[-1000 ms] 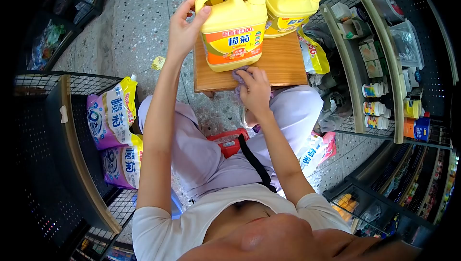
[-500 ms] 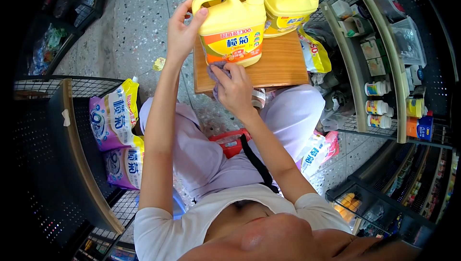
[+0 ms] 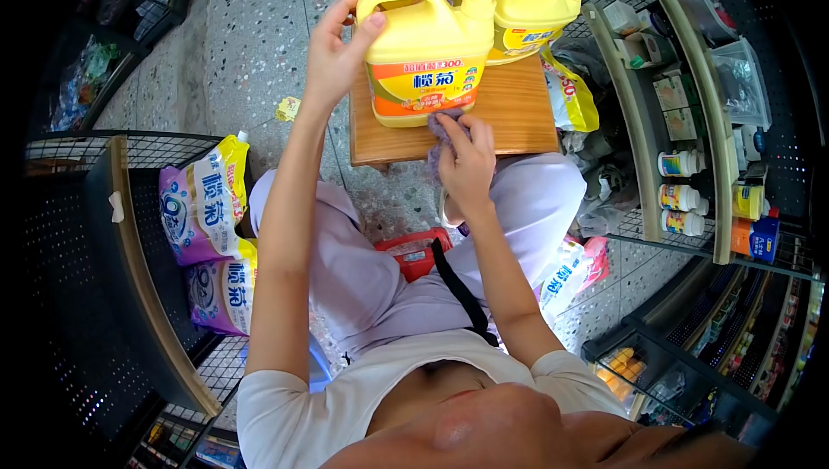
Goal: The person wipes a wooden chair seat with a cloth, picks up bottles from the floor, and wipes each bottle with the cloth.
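Left hand [image 3: 341, 50], as I view it from the head camera, grasping the yellow jug [image 3: 427, 46] at the left end of its handle, the thumb on the near side and the fingers mostly hidden behind. Right hand [image 3: 469, 167], fingers bent and closed on a purple-grey cloth [image 3: 437, 158], whose upper part touches the lower right of the jug's front, below the orange and yellow label [image 3: 427, 85]; the rest of the cloth hangs past the near edge of the wooden top.

The yellow jug is at the left part of the wooden top [image 3: 509, 110], its label toward me and its spout to the right. I cannot tell whether its base lies fully flat. Behind it and to its right I note further yellow jugs [image 3: 535, 7], partly cut off by the upper border of the view.

Surroundings: to the left, two purple, white and yellow bags [image 3: 203, 201] lie one nearer than the other at a dark shelf [image 3: 142, 279]. Right of the wooden top I see a yellow and white bag [image 3: 574, 98] and, beyond it, a shelf unit [image 3: 630, 123] bearing small white bottles [image 3: 680, 163]. A red object [image 3: 413, 253] lies on the speckled floor [image 3: 250, 63] between the wearer's legs [image 3: 345, 270]; part of it is hidden.
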`<move>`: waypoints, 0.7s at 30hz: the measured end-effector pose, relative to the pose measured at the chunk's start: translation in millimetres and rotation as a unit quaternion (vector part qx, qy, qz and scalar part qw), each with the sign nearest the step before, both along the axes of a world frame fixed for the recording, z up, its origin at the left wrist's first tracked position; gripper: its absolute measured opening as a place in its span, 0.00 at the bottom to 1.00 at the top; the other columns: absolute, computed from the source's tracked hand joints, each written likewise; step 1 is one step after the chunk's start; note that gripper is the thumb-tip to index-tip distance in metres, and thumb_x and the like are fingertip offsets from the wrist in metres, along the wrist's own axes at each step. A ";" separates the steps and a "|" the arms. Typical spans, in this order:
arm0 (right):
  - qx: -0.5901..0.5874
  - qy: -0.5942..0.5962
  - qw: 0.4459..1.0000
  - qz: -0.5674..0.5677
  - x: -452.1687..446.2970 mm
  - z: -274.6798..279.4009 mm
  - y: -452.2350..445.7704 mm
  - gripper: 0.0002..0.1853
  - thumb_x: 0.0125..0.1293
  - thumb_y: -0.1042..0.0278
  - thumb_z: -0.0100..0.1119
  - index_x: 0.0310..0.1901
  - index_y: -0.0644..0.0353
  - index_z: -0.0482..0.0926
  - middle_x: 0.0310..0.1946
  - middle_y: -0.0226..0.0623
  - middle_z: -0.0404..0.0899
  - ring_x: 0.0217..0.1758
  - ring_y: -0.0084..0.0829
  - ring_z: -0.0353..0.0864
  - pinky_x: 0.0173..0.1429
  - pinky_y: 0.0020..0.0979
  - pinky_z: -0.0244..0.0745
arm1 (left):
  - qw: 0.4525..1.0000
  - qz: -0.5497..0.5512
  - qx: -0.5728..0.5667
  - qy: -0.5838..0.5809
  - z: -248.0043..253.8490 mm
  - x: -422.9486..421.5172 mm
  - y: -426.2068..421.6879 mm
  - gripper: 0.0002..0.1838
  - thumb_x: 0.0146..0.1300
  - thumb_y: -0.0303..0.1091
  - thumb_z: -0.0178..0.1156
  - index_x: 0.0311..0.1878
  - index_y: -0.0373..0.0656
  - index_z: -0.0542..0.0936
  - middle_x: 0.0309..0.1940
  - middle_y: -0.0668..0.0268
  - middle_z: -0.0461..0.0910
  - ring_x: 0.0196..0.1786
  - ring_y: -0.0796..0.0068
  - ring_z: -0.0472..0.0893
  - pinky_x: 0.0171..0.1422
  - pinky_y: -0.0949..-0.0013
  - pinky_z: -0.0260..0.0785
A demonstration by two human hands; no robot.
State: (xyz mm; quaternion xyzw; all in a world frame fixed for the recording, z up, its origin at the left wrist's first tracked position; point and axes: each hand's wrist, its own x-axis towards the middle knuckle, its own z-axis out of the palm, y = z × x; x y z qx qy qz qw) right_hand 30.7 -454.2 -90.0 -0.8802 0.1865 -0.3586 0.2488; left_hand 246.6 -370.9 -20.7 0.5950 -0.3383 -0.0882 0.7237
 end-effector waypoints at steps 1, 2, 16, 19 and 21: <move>-0.001 0.002 1.000 -0.008 -1.9 -0.4 -3.5 0.21 0.49 0.81 0.60 0.47 0.57 0.84 0.40 0.41 0.75 0.43 0.43 0.75 0.47 0.39 0.73 | 1.000 0.004 0.001 0.002 0.3 0.0 0.2 0.22 0.64 0.39 0.65 0.57 0.36 0.78 0.47 0.67 0.80 0.49 0.79 0.74 0.57 0.72 0.66; -0.003 0.004 1.000 -0.016 -3.6 -0.9 -7.2 0.21 0.49 0.81 0.60 0.47 0.57 0.84 0.41 0.41 0.75 0.44 0.43 0.75 0.47 0.39 0.73 | 1.000 0.008 0.002 0.004 0.6 0.3 0.2 0.22 0.64 0.40 0.65 0.57 0.36 0.78 0.47 0.68 0.80 0.48 0.79 0.74 0.56 0.73 0.66; 0.091 -0.077 0.989 -0.083 -7.3 9.7 -46.1 0.19 0.53 0.81 0.60 0.49 0.60 0.81 0.45 0.45 0.75 0.49 0.47 0.75 0.55 0.39 0.72 | 0.999 0.031 0.006 0.007 -0.7 4.2 -2.9 0.20 0.66 0.39 0.63 0.57 0.38 0.78 0.44 0.70 0.81 0.42 0.83 0.74 0.49 0.76 0.68; 0.057 -0.164 0.985 -0.005 22.5 51.2 -49.9 0.20 0.52 0.82 0.59 0.49 0.60 0.80 0.46 0.45 0.75 0.51 0.46 0.75 0.56 0.39 0.71 | 1.000 0.023 0.006 0.001 -1.5 7.0 -3.6 0.20 0.67 0.39 0.62 0.57 0.38 0.78 0.44 0.70 0.81 0.42 0.83 0.75 0.49 0.76 0.69; 0.032 -0.183 0.982 0.019 39.8 73.3 -52.6 0.20 0.51 0.82 0.60 0.49 0.60 0.81 0.46 0.44 0.75 0.50 0.45 0.75 0.56 0.39 0.71 | 1.000 0.018 0.007 -0.005 -1.8 8.6 -4.1 0.19 0.67 0.39 0.62 0.57 0.38 0.78 0.44 0.69 0.81 0.43 0.83 0.75 0.49 0.76 0.70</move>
